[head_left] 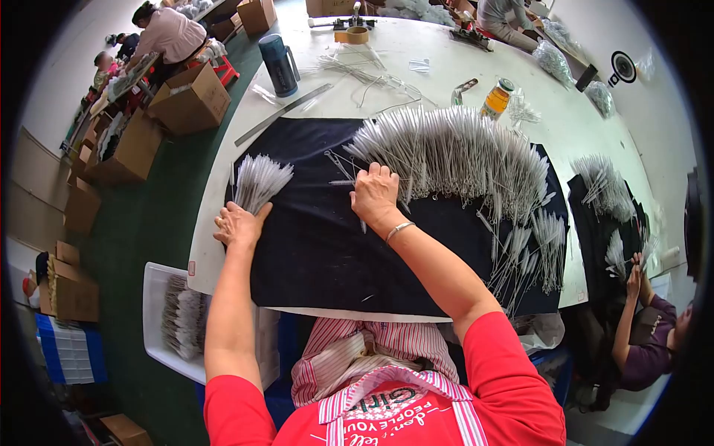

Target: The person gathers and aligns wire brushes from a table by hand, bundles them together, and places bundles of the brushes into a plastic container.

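Note:
My left hand [239,224] is closed round the lower end of a bundle of white-bristled wire brushes [260,181], whose tips fan out away from me at the left of the dark cloth [312,245]. Near the cloth's middle, my right hand [375,195] has its fingers curled, with a few thin brushes [344,169] beside and under it; which of them it grips is partly hidden. A large pile of the same brushes [461,149] spreads in an arc from my right hand to the right. Smaller loose bunches [549,241] lie at the cloth's right edge.
A metal ruler [284,113], dark flask [278,65], tape roll [352,35] and orange jar [497,99] stand or lie beyond the cloth. Below left is a white bin [155,312] of brushes. A co-worker [648,334] handles brushes at the right; others work at the back.

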Demonstrator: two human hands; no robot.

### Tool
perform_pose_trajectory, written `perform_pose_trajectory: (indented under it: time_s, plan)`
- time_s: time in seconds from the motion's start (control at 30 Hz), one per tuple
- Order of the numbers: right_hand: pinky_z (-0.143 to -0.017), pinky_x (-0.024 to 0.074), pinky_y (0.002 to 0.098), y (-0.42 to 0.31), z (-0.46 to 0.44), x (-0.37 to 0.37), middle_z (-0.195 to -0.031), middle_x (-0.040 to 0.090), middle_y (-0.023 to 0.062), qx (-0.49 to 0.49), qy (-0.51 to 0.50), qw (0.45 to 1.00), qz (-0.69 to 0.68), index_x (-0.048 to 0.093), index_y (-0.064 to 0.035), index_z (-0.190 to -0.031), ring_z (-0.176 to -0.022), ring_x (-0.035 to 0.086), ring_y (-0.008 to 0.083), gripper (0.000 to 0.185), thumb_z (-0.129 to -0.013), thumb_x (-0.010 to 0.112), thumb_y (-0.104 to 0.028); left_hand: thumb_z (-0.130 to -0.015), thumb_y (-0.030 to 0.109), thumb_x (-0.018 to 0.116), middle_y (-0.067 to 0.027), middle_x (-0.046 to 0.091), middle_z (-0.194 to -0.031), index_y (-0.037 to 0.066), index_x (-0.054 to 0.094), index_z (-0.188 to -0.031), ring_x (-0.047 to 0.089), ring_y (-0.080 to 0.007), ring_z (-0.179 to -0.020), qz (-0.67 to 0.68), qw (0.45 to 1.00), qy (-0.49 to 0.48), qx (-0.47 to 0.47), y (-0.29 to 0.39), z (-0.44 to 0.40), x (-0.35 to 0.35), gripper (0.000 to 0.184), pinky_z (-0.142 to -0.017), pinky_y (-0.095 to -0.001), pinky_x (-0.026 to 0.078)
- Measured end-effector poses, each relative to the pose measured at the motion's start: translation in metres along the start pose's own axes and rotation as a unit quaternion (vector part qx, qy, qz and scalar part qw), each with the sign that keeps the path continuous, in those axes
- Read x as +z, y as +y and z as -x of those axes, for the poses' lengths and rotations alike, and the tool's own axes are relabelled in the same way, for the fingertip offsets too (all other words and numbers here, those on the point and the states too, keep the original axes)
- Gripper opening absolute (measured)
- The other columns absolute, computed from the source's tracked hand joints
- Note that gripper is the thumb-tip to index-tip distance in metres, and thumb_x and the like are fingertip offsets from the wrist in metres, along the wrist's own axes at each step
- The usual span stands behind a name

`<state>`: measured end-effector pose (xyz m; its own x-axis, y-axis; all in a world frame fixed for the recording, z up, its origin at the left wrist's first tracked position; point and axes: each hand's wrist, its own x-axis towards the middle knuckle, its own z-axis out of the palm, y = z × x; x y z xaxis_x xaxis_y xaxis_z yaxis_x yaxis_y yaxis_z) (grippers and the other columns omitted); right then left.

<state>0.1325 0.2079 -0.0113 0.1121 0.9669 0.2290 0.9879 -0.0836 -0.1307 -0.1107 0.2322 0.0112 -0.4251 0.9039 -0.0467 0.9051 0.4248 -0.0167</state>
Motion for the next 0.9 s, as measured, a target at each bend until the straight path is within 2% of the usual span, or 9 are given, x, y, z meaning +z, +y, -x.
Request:
perform_pose_trajectory:
  time_s: [0.07, 0.17, 0.3, 0.37, 0.47, 0.57, 0.63, 0.8, 0.9]
  plan:
    - [-0.079, 0.0357, 0.0384, -0.003, -0.006, 0.007, -0.088, 0.061, 0.0085, 0.017, -0.01, 1.0, -0.001, 0.062, -0.0054, -0.09, -0.091, 0.055, 0.0244, 0.023, -0.071, 0.058, -0.016, -0.066, 0.07, 0.059, -0.0129, 0.047, -0.125, 0.004, 0.044, -0.119, 0.041, -0.0312, -0.12, 0.003, 1.0, -0.027, -0.008, -0.005, -0.011, -0.003, 0.086, -0.093, -0.0516, 0.036]
    - [-0.078, 0.0349, 0.0392, 0.0, -0.016, 0.007, -0.085, 0.065, 0.0079, 0.029, -0.102, 0.994, -0.019, 0.063, -0.0071, -0.087, -0.088, 0.056, 0.0241, 0.02, -0.071, 0.058, -0.018, -0.066, 0.07, 0.059, -0.0126, 0.047, -0.126, 0.005, 0.044, -0.119, 0.041, -0.0311, -0.121, 0.011, 0.999, -0.03, -0.008, -0.006, -0.012, 0.0, 0.086, -0.093, -0.0517, 0.036]
    - [-0.079, 0.0323, 0.039, 0.006, -0.013, 0.007, -0.079, 0.066, 0.0087, -0.009, -0.031, 0.999, -0.019, 0.061, -0.0096, -0.085, -0.086, 0.058, 0.0238, 0.015, -0.075, 0.054, -0.017, -0.066, 0.071, 0.059, -0.0126, 0.047, -0.125, 0.004, 0.043, -0.119, 0.042, -0.0309, -0.12, 0.001, 1.0, -0.024, 0.009, -0.01, -0.012, 0.001, 0.087, -0.093, -0.051, 0.037]
    - [-0.077, 0.0387, 0.0449, 0.011, -0.014, -0.002, -0.079, 0.065, 0.0149, 0.0, -0.049, 0.998, -0.048, 0.059, -0.0079, -0.086, -0.083, 0.061, 0.0314, 0.014, -0.078, 0.05, -0.016, -0.066, 0.071, 0.058, -0.0128, 0.047, -0.124, 0.004, 0.044, -0.118, 0.043, -0.0308, -0.119, -0.002, 1.0, -0.021, 0.015, -0.011, -0.011, 0.0, 0.086, -0.092, -0.0507, 0.037]
    - [-0.074, 0.0474, 0.0492, 0.024, -0.016, -0.009, -0.081, 0.063, 0.0246, 0.046, -0.036, 0.96, -0.273, 0.056, -0.0036, -0.09, -0.081, 0.06, 0.0428, 0.019, -0.084, 0.046, -0.019, -0.067, 0.07, 0.058, -0.013, 0.049, -0.122, 0.003, 0.045, -0.117, 0.045, -0.0307, -0.116, -0.011, 0.999, -0.014, 0.034, -0.013, -0.007, 0.0, 0.085, -0.09, -0.0504, 0.038]
    - [-0.07, 0.0485, 0.046, 0.032, -0.022, -0.014, -0.08, 0.064, 0.0204, 0.025, -0.038, 0.977, -0.209, 0.058, -0.0072, -0.091, -0.08, 0.061, 0.0382, 0.022, -0.085, 0.055, -0.028, -0.069, 0.069, 0.057, -0.0151, 0.048, -0.123, 0.002, 0.043, -0.12, 0.047, -0.0326, -0.115, -0.015, 0.999, -0.019, 0.043, -0.015, -0.001, 0.0, 0.085, -0.09, -0.0508, 0.038]
    - [-0.068, 0.0497, 0.044, 0.028, -0.026, -0.007, -0.079, 0.064, 0.0191, -0.004, -0.057, 0.99, -0.133, 0.059, -0.0067, -0.088, -0.078, 0.062, 0.0365, 0.023, -0.083, 0.058, -0.029, -0.068, 0.068, 0.058, -0.013, 0.05, -0.119, 0.003, 0.046, -0.114, 0.048, -0.0309, -0.113, -0.028, 0.999, 0.004, 0.047, -0.013, 0.0, 0.001, 0.081, -0.089, -0.049, 0.038]
    - [-0.061, 0.0499, 0.042, 0.021, -0.025, 0.02, -0.067, 0.062, 0.0157, -0.024, -0.027, 0.998, -0.044, 0.058, -0.0054, -0.08, -0.07, 0.063, 0.0346, 0.02, -0.081, 0.06, -0.025, -0.062, 0.07, 0.063, -0.012, 0.045, -0.124, 0.003, 0.037, -0.127, 0.044, -0.0316, -0.115, -0.006, 0.998, 0.017, 0.056, -0.021, 0.005, 0.003, 0.097, -0.092, -0.0497, 0.035]
    - [-0.059, 0.05, 0.0397, 0.017, -0.01, -0.013, -0.069, 0.064, 0.0148, -0.037, 0.029, 0.995, -0.092, 0.057, -0.0048, -0.078, -0.068, 0.064, 0.0312, 0.005, -0.078, 0.055, -0.009, -0.063, 0.068, 0.063, -0.0109, 0.044, -0.125, 0.004, 0.036, -0.129, 0.044, -0.0313, -0.114, -0.015, 0.996, 0.063, 0.067, -0.02, 0.017, -0.008, 0.096, -0.095, -0.0494, 0.032]
